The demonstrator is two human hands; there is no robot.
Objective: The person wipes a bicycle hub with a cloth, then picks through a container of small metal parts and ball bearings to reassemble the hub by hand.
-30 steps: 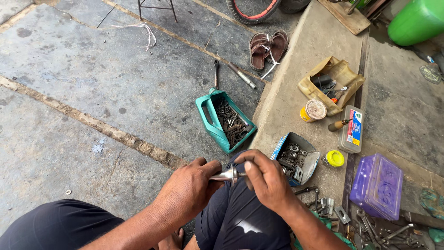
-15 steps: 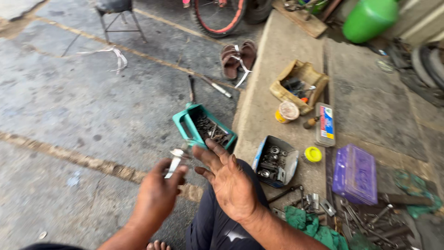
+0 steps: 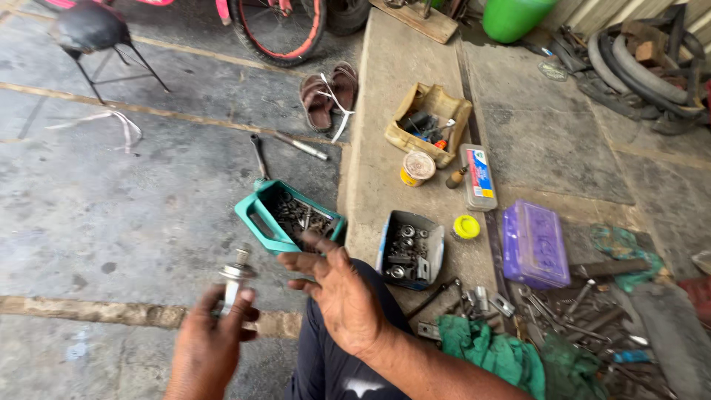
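Fingers of the left hand (image 3: 211, 344) curl round a metal hub axle (image 3: 235, 280), held upright over the concrete floor (image 3: 111, 215), its threaded end poking up past the fingertips. Right hand (image 3: 337, 292) hangs open beside it, fingers spread and loose, holding nothing, just apart from the axle and above the person's dark trouser leg (image 3: 333, 363).

Just beyond the right fingertips sits a teal tray (image 3: 261, 218) of bolts, against the edge of a raised slab (image 3: 378, 148). On the slab, near that edge, stand a grey box (image 3: 437, 255) of nuts, a yellow cap (image 3: 466, 227), a tin (image 3: 418, 167) and a purple case (image 3: 535, 244). A green rag (image 3: 489, 348) lies at the slab's near end, among loose tools.
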